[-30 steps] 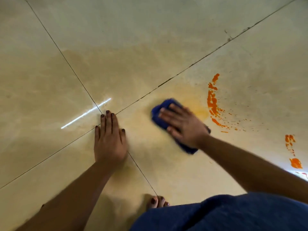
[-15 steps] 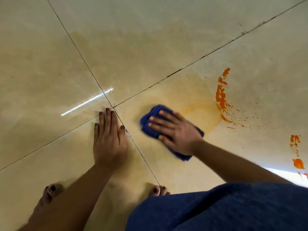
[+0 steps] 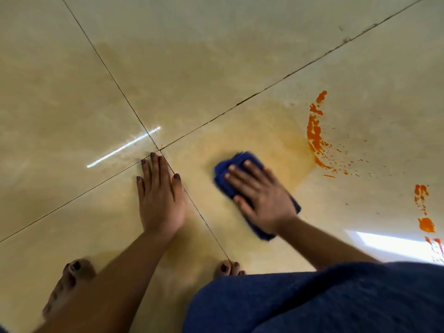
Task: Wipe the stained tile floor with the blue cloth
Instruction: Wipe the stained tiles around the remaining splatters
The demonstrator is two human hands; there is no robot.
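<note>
- Nearest me, my bare toes (image 3: 229, 269) and a fold of dark blue clothing (image 3: 312, 296) crowd the bottom of the view.
- My left hand (image 3: 159, 200) lies flat on the tile floor (image 3: 216, 56), fingers straight, holding nothing, propping me at the grout cross.
- My right hand (image 3: 263, 199) presses the blue cloth (image 3: 230, 174) flat with spread fingers; the cloth is bunched under the palm, just right of the left hand.
- Beyond the cloth I see a pale yellow smear (image 3: 271, 140), which I judge as wiped but not clean.
- Farther right, the thick orange streak (image 3: 314, 133) and the orange blotches (image 3: 425, 210) near the edge look untouched. I'd call it roughly midway.
</note>
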